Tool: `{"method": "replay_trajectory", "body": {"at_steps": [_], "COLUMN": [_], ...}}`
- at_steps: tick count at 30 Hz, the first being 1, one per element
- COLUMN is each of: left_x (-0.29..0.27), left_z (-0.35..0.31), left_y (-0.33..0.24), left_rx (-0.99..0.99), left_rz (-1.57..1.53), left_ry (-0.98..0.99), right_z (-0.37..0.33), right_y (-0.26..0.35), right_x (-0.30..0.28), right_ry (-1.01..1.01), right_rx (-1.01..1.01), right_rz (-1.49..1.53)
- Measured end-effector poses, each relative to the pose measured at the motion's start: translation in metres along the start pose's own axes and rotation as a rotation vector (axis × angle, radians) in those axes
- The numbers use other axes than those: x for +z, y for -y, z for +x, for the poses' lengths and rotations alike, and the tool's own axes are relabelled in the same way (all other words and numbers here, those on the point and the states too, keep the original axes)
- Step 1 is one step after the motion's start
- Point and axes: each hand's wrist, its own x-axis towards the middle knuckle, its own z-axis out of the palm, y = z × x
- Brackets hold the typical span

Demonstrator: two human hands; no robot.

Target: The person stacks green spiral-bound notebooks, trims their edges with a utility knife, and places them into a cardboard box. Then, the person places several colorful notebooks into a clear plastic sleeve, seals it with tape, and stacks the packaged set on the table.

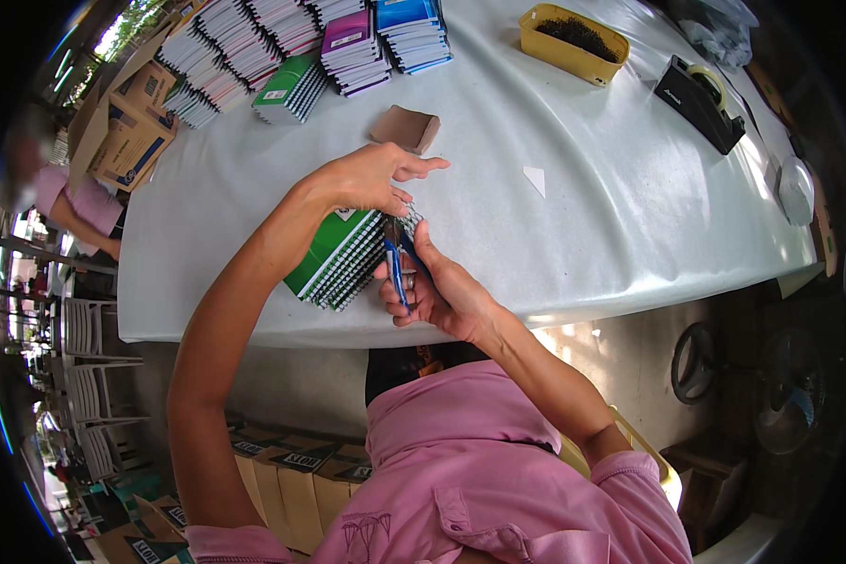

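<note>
A stack of green-covered spiral notebooks (331, 254) lies near the table's front edge, with the coil bindings along its right side. My right hand (437, 291) is closed round blue-handled pliers (394, 268), whose dark jaws point away from me at the far end of the coils. Over that same corner of the stack is my left hand (371, 179), with one finger stretched out to the right and others bent down toward the coils. I see nothing held in it, though its fingertips are partly hidden.
Stacked notebooks (226, 52) line the far left, beside a cardboard box (132, 122). A small brown cardboard tray (404, 129) is just beyond my left hand. A yellow bin of dark coils (573, 42) and a tape dispenser (700, 103) stand far right. Another person (70, 207) is at left.
</note>
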Motion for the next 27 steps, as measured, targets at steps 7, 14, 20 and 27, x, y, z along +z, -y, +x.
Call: {"method": "replay_trajectory", "body": {"at_steps": [7, 14, 20, 27], "left_x": [0.001, 0.002, 0.003, 0.004], "left_z": [0.001, -0.001, 0.001, 0.005], "left_y": [-0.004, -0.006, -0.006, -0.011], "left_rx": [-0.035, -0.029, -0.072, -0.059], "left_rz": [0.002, 0.032, 0.050, 0.120], "left_ry": [0.009, 0.000, -0.004, 0.032], "right_z": [-0.001, -0.005, -0.010, 0.006], "right_y": [-0.009, -0.012, -0.013, -0.017], "right_x": [-0.009, 0.004, 0.010, -0.013], "right_ry": [0.081, -0.041, -0.082, 0.157], "right_rx": [0.048, 0.017, 0.016, 0.029], "right_rz": [0.072, 0.045, 0.048, 0.298]}}
